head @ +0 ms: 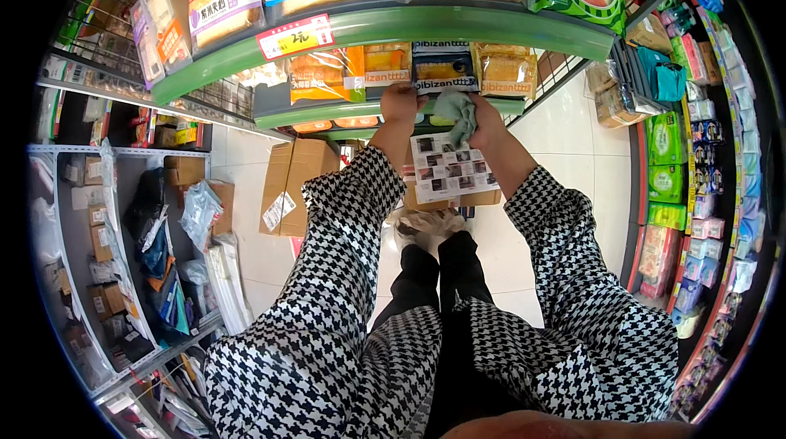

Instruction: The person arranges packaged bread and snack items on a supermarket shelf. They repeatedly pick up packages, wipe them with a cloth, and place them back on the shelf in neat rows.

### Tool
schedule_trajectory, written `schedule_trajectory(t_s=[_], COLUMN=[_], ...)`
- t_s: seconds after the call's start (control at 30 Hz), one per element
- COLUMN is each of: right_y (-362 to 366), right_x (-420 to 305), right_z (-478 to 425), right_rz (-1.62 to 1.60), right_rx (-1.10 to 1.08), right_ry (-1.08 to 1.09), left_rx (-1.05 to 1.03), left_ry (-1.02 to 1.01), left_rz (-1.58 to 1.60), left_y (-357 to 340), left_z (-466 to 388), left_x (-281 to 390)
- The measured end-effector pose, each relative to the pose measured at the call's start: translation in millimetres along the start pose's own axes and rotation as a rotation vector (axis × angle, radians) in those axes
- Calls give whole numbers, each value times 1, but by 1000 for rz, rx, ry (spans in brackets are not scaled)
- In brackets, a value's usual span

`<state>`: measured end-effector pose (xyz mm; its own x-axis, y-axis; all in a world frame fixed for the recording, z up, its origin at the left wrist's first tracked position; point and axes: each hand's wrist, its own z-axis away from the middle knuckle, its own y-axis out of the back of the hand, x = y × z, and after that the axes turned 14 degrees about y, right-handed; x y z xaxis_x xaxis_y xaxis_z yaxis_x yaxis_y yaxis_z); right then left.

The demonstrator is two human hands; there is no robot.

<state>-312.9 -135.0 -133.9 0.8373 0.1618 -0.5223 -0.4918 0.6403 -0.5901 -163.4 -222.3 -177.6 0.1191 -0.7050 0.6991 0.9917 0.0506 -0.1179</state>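
Observation:
My left hand is at the front edge of the second shelf, by the packaged breads; its fingers are partly hidden, and whether it grips anything cannot be seen. My right hand holds a folded grey-green cloth near the same edge. Just beyond my hands stand a dark-blue bread packet, an orange-and-clear one and a yellowish one. An orange bag of bread lies further left. Below my right hand is a printed sheet with small pictures.
An upper shelf with a green edge juts out above my hands, carrying bread packs and a price tag. Cardboard boxes stand on the tiled floor. A parcel rack is at left; shelves with green tissue packs are at right.

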Motion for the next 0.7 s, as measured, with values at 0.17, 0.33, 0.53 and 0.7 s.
schedule_trajectory(t_s=[0.17,0.33,0.53,0.7], right_y=[10,29,38,54], right_x=[0,9,35,59], right_z=[14,20,55,83], right_rz=[116,155,170,66], right_rx=[-67,-137,-97,-33], right_ry=[-10,7,-46,-28], left_rx=[6,66,470,187], left_ry=[-71,-238,-822,-446], left_rz=[-60,-392,-541,-419], left_y=[4,8,20,34], left_z=[-7,-2,22,100], left_x=[-7,-2,-33,-74])
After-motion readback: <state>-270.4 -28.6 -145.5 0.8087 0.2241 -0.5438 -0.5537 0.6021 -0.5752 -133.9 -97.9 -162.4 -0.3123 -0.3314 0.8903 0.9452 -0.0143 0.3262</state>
